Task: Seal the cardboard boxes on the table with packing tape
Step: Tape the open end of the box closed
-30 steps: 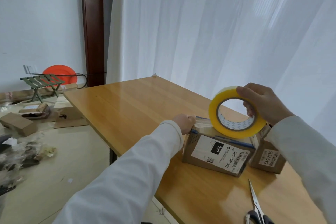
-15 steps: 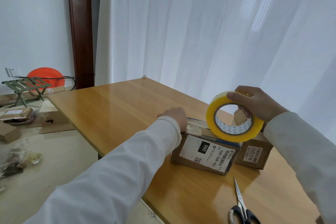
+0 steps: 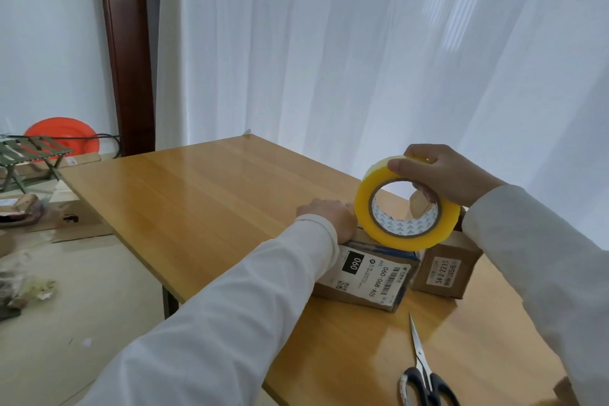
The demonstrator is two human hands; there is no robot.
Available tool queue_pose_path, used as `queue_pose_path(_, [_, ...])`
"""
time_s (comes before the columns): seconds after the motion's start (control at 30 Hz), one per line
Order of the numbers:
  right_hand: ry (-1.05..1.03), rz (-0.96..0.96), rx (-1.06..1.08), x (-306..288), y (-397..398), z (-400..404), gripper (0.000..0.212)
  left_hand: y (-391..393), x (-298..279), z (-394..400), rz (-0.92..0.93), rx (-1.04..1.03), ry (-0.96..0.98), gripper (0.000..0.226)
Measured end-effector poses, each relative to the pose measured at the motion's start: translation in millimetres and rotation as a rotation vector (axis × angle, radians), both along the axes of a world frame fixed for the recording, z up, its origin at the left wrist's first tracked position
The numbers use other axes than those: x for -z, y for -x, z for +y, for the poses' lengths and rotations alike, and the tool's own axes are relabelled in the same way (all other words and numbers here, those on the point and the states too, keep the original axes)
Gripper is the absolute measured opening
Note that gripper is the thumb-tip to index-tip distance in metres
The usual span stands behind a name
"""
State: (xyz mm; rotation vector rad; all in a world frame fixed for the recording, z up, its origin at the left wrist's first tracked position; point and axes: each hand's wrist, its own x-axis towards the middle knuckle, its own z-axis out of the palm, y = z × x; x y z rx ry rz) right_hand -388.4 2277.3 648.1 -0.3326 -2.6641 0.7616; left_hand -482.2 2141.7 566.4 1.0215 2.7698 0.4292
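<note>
Over the last second the tape roll (image 3: 407,206) is coming down from above the labelled box (image 3: 365,277) until its lower rim is sitting at the box's top, right of centre in the frame. The right hand (image 3: 441,176) is gripping the roll's upper rim, fingers curled through the core. The left hand (image 3: 329,217) is sliding flat along the far left end of the box top and pressing there; its fingertips are hidden, so whether it is pinching the tape end cannot be told. Judgement: the tape end is being anchored and the strip is being laid across the seam. A second box (image 3: 445,268) is standing just beside, and scissors (image 3: 423,376) are lying on the desk (image 3: 197,194) at the lower right.
</note>
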Motion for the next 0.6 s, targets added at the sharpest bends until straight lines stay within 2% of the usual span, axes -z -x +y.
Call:
queue_pose_path(0.13, [-0.099,-0.078,0.011,-10.9,-4.3,3.5,0.049,3.5,3.5,2.3,-0.021,-0.021,0.002,0.043])
queue_pose_path(0.33, [-0.322,-0.318,0.206,-16.6,-39.7,33.6,0.056,8.5,4.0,6.9,-0.067,-0.012,0.051,0.046])
queue_pose_path(0.47, [-0.243,-0.397,0.248,5.6,-48.3,42.6,0.071,9.2,3.5,7.0,-0.052,0.021,0.07,0.046])
queue_pose_path(0.53, [-0.18,-0.406,0.265,12.5,-46.5,44.4,0.065,11.2,5.9,6.9,-0.034,0.04,0.068,0.051])
queue_pose_path(0.6, [-0.155,-0.433,0.298,15.3,-44.5,45.8,0.06,13.6,8.6,6.7,-0.032,0.042,0.057,0.066])
